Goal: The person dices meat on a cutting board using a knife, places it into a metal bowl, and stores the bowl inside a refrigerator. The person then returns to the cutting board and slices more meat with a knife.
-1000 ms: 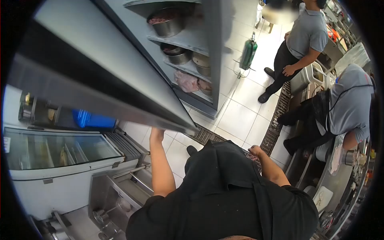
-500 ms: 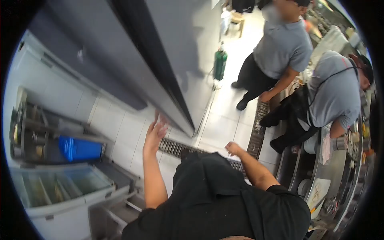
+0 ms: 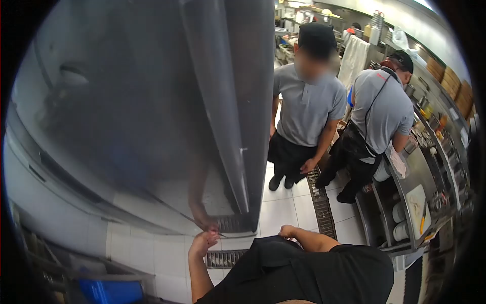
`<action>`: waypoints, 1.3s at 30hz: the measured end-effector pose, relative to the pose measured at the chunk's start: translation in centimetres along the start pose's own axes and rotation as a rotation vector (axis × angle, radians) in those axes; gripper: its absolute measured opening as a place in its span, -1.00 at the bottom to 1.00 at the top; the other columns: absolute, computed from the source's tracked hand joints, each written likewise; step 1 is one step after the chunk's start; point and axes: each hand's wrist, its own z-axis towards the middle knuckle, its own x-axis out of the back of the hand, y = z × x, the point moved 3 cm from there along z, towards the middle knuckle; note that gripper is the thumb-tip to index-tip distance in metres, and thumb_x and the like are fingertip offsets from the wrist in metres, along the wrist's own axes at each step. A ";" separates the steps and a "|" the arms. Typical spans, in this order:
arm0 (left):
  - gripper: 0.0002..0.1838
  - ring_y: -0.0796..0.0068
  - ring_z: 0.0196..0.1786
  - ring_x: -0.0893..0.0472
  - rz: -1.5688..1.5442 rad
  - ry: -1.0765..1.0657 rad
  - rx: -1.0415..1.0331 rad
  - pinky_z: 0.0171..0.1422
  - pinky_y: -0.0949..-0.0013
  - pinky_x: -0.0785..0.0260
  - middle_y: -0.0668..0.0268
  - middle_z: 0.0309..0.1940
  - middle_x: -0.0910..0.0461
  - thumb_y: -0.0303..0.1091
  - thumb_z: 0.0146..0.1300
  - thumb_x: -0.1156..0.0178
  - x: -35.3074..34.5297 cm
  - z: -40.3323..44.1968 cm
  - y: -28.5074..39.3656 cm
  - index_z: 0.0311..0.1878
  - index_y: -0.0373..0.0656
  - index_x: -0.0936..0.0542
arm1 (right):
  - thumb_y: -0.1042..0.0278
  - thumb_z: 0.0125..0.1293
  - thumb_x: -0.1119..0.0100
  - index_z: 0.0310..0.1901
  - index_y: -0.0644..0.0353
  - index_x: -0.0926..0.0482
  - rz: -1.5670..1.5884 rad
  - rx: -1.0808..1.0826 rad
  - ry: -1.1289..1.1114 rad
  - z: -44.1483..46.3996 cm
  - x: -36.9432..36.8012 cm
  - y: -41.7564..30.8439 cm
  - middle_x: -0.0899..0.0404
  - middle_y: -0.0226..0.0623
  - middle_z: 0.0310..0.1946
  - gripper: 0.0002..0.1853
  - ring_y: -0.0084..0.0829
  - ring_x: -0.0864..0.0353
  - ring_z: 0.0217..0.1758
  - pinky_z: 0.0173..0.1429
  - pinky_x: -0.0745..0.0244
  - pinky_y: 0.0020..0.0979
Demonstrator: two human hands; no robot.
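Observation:
A tall grey metal fridge door (image 3: 152, 101) fills the left half of the view and stands closed against its cabinet. At its lower edge is my left hand (image 3: 203, 242), its fingers partly spread at the metal surface, which reflects them. Nothing shows in that hand. My right hand (image 3: 289, 232) is curled near the black apron (image 3: 273, 253) at my waist; what its fingers hold, if anything, is hidden.
A person in a grey shirt (image 3: 310, 106) stands facing me beyond the fridge. Another person (image 3: 382, 109) bends over a steel counter (image 3: 422, 172) at the right. A cutting board (image 3: 416, 207) with a yellow-handled knife lies there. A floor drain (image 3: 324, 207) and blue bin (image 3: 111, 291) also show.
The fridge door has swung shut, hiding the shelves and pots. My left hand has moved down with its edge. My view has turned, and the person facing me appears closer.

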 end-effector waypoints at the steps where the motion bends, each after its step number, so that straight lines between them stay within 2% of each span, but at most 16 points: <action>1: -0.54 0.13 0.22 -0.73 0.063 0.009 0.041 0.36 0.04 -0.52 0.13 0.10 -0.75 -0.18 0.38 -0.29 0.3 0.2 0.9 0.24 -0.23 -0.61 | 0.07 0.43 -0.17 -0.08 0.33 -0.75 0.036 0.011 0.031 -0.2 -0.2 -1.2 -0.80 -0.05 -0.18 -0.58 -0.18 -0.83 -0.21 -0.25 -0.86 -0.10; 6: -0.51 0.08 0.29 -0.69 0.140 -0.117 0.122 0.44 -0.05 -0.49 0.07 0.15 -0.72 -0.12 0.47 -0.29 1.5 0.5 2.8 0.26 -0.31 -0.58 | 0.09 0.43 -0.15 -0.09 0.34 -0.75 0.068 0.007 0.015 1.1 -1.7 -3.9 -0.79 -0.07 -0.24 -0.59 -0.22 -0.83 -0.25 -0.26 -0.84 -0.11; 10: -0.53 0.02 0.30 -0.68 0.022 -0.102 0.067 0.46 -0.12 -0.49 0.04 0.13 -0.71 -0.10 0.52 -0.26 1.4 0.2 2.4 0.21 -0.34 -0.58 | 0.06 0.47 -0.14 -0.05 0.40 -0.75 0.119 -0.039 0.034 2.8 -3.7 -2.9 -0.80 -0.04 -0.20 -0.53 -0.19 -0.83 -0.25 -0.20 -0.79 -0.07; 13: -0.62 0.08 0.27 -0.71 -0.043 -0.108 0.088 0.41 -0.06 -0.53 0.14 0.10 -0.71 -0.14 0.59 -0.16 3.0 1.7 1.1 0.20 -0.28 -0.58 | 0.04 0.49 -0.12 0.02 0.42 -0.73 0.074 -0.055 0.003 5.2 -4.5 -1.5 -0.80 -0.01 -0.21 -0.50 -0.15 -0.80 -0.29 -0.24 -0.77 -0.04; 14: -0.66 0.07 0.25 -0.71 -0.049 -0.102 0.090 0.41 -0.08 -0.53 0.12 0.07 -0.72 -0.14 0.58 -0.15 2.9 1.5 1.2 0.13 -0.26 -0.59 | 0.09 0.45 -0.10 0.01 0.45 -0.72 0.108 -0.076 0.013 4.4 -4.2 -1.9 -0.81 0.02 -0.21 -0.51 -0.10 -0.79 -0.33 -0.24 -0.75 -0.01; 15: -0.65 0.07 0.24 -0.72 -0.056 -0.098 0.093 0.41 -0.08 -0.53 0.12 0.06 -0.72 -0.14 0.57 -0.16 2.9 1.4 1.3 0.13 -0.26 -0.59 | 0.14 0.41 -0.08 -0.01 0.49 -0.71 0.141 -0.098 0.022 3.5 -3.9 -2.2 -0.82 0.06 -0.21 -0.52 -0.05 -0.78 -0.37 -0.25 -0.73 0.01; 19: -0.61 0.06 0.23 -0.72 -0.044 -0.070 0.089 0.41 -0.09 -0.53 0.13 0.06 -0.72 -0.11 0.55 -0.19 2.4 0.8 1.7 0.16 -0.26 -0.59 | 0.17 0.40 -0.05 -0.03 0.53 -0.71 0.166 -0.096 0.023 3.9 -3.6 -2.5 -0.81 0.10 -0.20 -0.52 -0.04 -0.82 -0.32 -0.25 -0.75 0.04; 21: -0.61 0.06 0.24 -0.71 -0.004 -0.063 0.095 0.42 -0.09 -0.52 0.14 0.07 -0.73 -0.11 0.54 -0.20 2.9 1.3 1.1 0.17 -0.26 -0.59 | 0.25 0.36 -0.06 -0.07 0.55 -0.72 0.199 -0.098 0.065 2.2 -2.9 -3.6 -0.80 0.15 -0.22 -0.56 -0.01 -0.84 -0.31 -0.23 -0.77 0.07; 23: -0.61 0.08 0.27 -0.70 0.043 -0.036 0.083 0.43 -0.08 -0.51 0.16 0.08 -0.73 -0.12 0.53 -0.21 2.6 0.8 1.3 0.18 -0.24 -0.59 | 0.15 0.42 -0.03 -0.08 0.53 -0.70 0.069 -0.052 0.023 3.6 -2.7 -3.2 -0.79 0.11 -0.18 -0.52 -0.06 -0.81 -0.34 -0.30 -0.79 -0.03; 29: -0.62 0.06 0.29 -0.68 -0.022 -0.022 0.074 0.45 -0.08 -0.49 0.14 0.11 -0.71 -0.15 0.49 -0.25 2.4 1.3 0.8 0.18 -0.22 -0.60 | 0.28 0.34 -0.08 -0.14 0.56 -0.72 0.047 -0.034 0.057 4.1 -0.6 -4.9 -0.78 0.14 -0.21 -0.59 0.00 -0.81 -0.31 -0.30 -0.80 -0.06; 31: -0.61 0.06 0.31 -0.66 -0.015 -0.010 0.070 0.45 -0.08 -0.49 0.14 0.12 -0.70 -0.16 0.49 -0.23 1.3 0.7 1.2 0.20 -0.24 -0.60 | 0.27 0.36 -0.09 -0.18 0.54 -0.73 -0.032 0.006 0.096 3.4 0.6 -6.7 -0.78 0.15 -0.23 -0.60 0.00 -0.81 -0.32 -0.30 -0.81 -0.06; 37: -0.62 0.05 0.33 -0.64 -0.037 0.010 0.106 0.46 -0.07 -0.48 0.14 0.13 -0.69 -0.22 0.47 -0.18 1.4 1.5 1.0 0.21 -0.26 -0.59 | 0.20 0.47 -0.09 0.08 0.52 -0.65 0.241 0.008 0.099 3.8 3.2 -8.9 -0.77 0.15 -0.18 -0.55 -0.04 -0.83 -0.23 -0.26 -0.85 0.00; 39: -0.62 0.04 0.33 -0.64 -0.004 0.075 0.121 0.47 -0.08 -0.47 0.14 0.14 -0.69 -0.24 0.46 -0.17 0.8 1.3 1.2 0.20 -0.27 -0.59 | 0.22 0.50 -0.07 0.17 0.51 -0.60 0.426 -0.033 0.120 4.3 3.9 -7.9 -0.73 0.14 -0.01 -0.54 -0.05 -0.82 -0.08 -0.19 -0.86 0.02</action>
